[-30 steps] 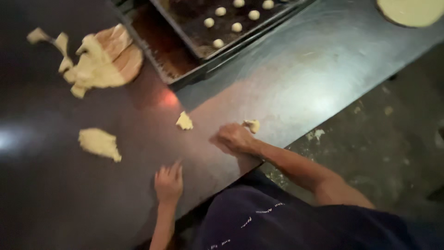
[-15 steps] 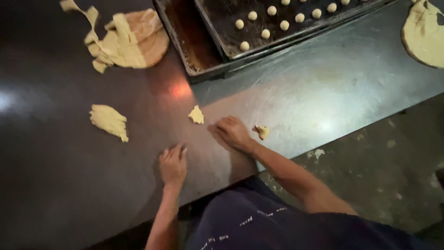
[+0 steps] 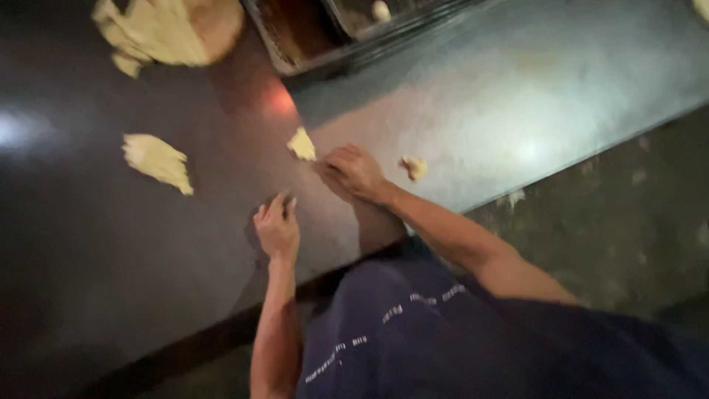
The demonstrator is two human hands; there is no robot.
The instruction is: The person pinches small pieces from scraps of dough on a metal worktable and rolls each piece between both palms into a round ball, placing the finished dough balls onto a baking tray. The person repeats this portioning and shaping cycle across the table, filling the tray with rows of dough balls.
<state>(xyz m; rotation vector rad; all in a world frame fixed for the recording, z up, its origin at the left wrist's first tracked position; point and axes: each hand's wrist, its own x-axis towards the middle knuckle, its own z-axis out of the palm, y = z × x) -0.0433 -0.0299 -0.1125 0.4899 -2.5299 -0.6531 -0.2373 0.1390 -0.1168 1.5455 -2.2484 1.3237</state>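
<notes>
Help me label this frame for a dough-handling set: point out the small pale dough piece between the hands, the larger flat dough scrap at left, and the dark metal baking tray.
small pale dough piece point(image 3: 301, 144), head view, its middle.
larger flat dough scrap point(image 3: 156, 160), head view, its centre.
dark metal baking tray point(image 3: 284, 46), head view, near rim.

The worktop point(image 3: 517, 111) lay mostly bare to the right of the right hand point(image 3: 354, 171), with only a small dough scrap point(image 3: 415, 168) just beside that hand. Another small dough piece point(image 3: 301, 144) sat just ahead of it, near the fingers. To the left of the left hand point(image 3: 277, 227) the dark surface was open up to a flat dough lump point(image 3: 157, 160). At the far edge a dough heap point(image 3: 166, 31) and a baking tray point(image 3: 325, 44) blocked the way.
</notes>
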